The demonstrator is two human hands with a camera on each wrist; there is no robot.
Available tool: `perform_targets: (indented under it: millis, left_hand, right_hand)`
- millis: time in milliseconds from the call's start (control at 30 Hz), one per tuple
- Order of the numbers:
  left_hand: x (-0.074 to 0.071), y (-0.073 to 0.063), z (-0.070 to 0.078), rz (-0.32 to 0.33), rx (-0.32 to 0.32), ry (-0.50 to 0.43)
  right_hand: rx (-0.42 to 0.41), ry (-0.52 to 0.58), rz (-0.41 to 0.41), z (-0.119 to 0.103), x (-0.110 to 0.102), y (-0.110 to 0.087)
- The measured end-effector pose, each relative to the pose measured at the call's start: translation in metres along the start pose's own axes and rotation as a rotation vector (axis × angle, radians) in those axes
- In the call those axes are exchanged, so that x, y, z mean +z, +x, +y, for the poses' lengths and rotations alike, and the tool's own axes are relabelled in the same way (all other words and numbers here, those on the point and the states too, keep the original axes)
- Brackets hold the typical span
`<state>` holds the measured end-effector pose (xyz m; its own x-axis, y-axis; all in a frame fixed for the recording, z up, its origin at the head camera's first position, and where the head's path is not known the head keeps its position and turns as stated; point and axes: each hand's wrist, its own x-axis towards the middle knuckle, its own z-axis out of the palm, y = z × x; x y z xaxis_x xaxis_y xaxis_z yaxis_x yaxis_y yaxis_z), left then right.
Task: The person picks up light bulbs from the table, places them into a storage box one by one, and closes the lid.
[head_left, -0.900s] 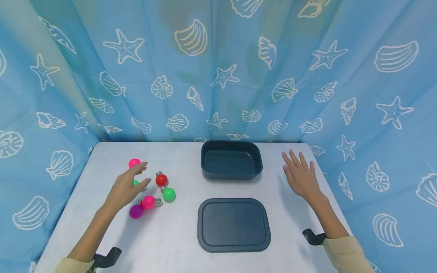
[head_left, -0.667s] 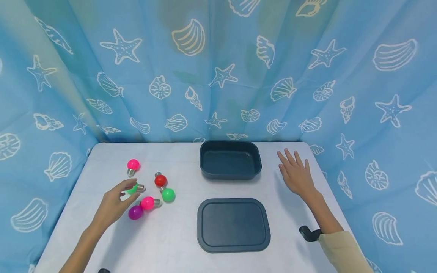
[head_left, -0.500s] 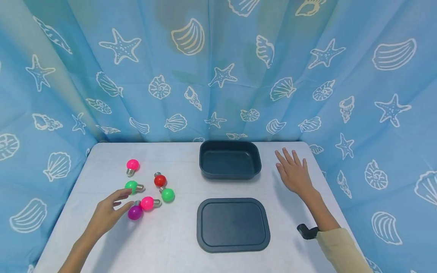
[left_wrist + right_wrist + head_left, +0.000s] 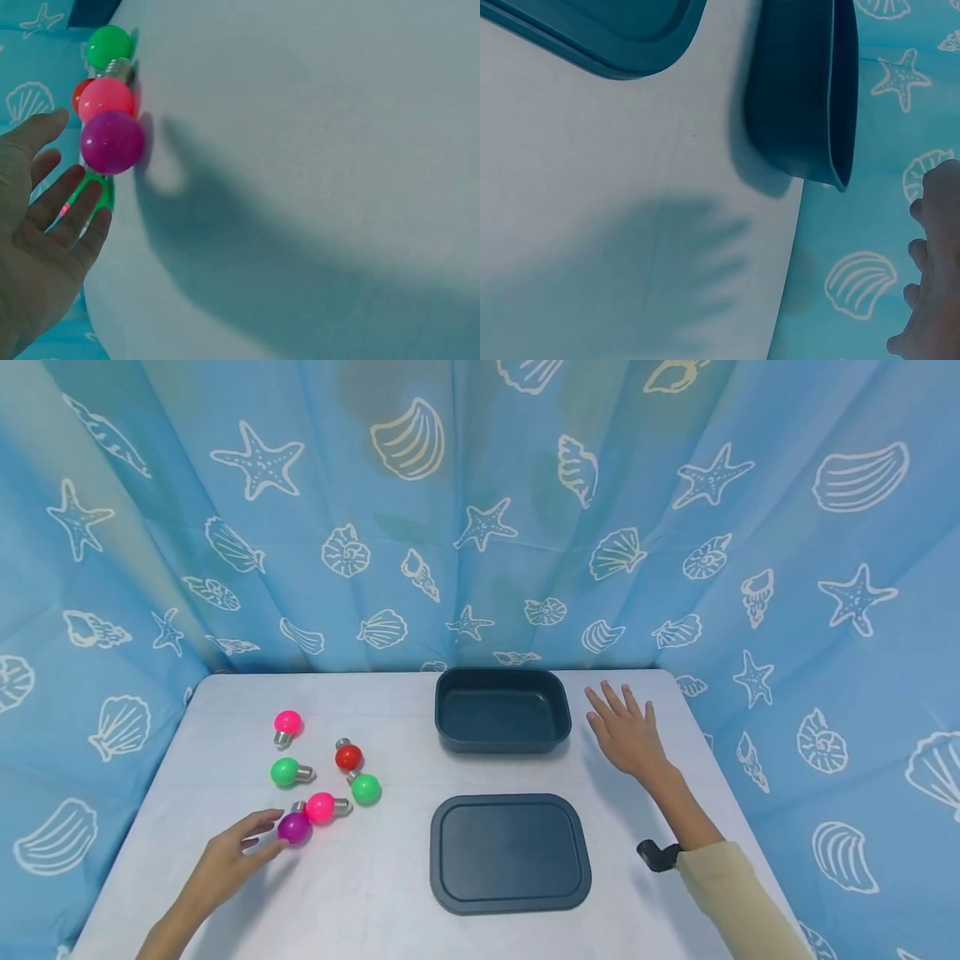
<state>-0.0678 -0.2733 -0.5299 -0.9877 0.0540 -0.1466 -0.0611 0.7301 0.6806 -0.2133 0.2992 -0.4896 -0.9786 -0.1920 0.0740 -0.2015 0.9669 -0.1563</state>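
My left hand (image 4: pixel 228 856) is beside a purple light bulb (image 4: pixel 295 828) at the near end of a loose group. Its fingers are loosely bent and the thumb lies close to the bulb; in the left wrist view the purple bulb (image 4: pixel 112 142) sits past the fingertips, with nothing held. Against it lies a pink bulb (image 4: pixel 320 808). Farther off lie a green bulb (image 4: pixel 284 772), another pink bulb (image 4: pixel 288 722), a red bulb (image 4: pixel 348 757) and a second green bulb (image 4: pixel 366 789). My right hand (image 4: pixel 628 735), fingers spread, hovers right of a dark blue box (image 4: pixel 502 735).
The box stands uncovered at the table's back edge. Its flat dark lid (image 4: pixel 511 853) lies in front of it, on the white tabletop (image 4: pixel 360 893). A blue curtain (image 4: pixel 480 527) with white shell and starfish prints hangs behind and along both sides.
My left hand has come away from the far pink and green bulbs, back toward the near side, to the purple one. The right hand has drifted slightly left. The bulbs stay in place.
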Motion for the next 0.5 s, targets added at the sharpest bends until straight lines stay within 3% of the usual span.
perform_targets:
  millis: [267, 500]
  left_hand:
    - [0.007, 0.001, -0.004, -0.027, -0.064, -0.001]
    - [0.012, 0.000, -0.006, 0.000, -0.042, -0.017]
  right_hand:
    - [0.008, -0.021, -0.048, -0.005, 0.008, 0.012]
    - [0.025, -0.026, -0.083, -0.008, 0.016, 0.023]
